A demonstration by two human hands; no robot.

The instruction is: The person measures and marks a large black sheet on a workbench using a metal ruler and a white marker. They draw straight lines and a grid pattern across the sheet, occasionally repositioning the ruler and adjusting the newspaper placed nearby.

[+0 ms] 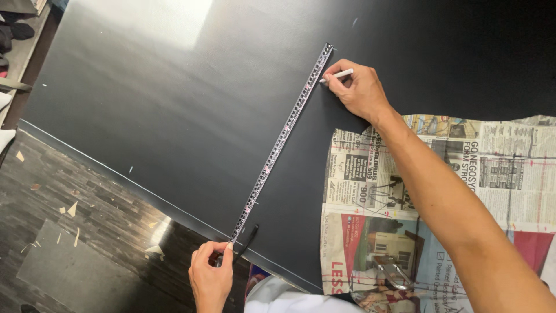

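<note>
Head view: my left hand (209,277) pinches the near end of the long, narrow measuring tape (282,140) at the edge of the black matte sheet (174,104); my right hand (357,88) grips a slim white marking pencil (337,75) closed-fisted at the tape's far end. If my pinch loosens, I judge the taut, diagonal tape could drift, skewing the mark.

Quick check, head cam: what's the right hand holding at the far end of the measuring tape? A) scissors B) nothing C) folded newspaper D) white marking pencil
D: the right hand grips a slim white marking pencil, tip down beside the far end of the measuring tape on the black sheet; the left hand pins the tape's near end.
</note>
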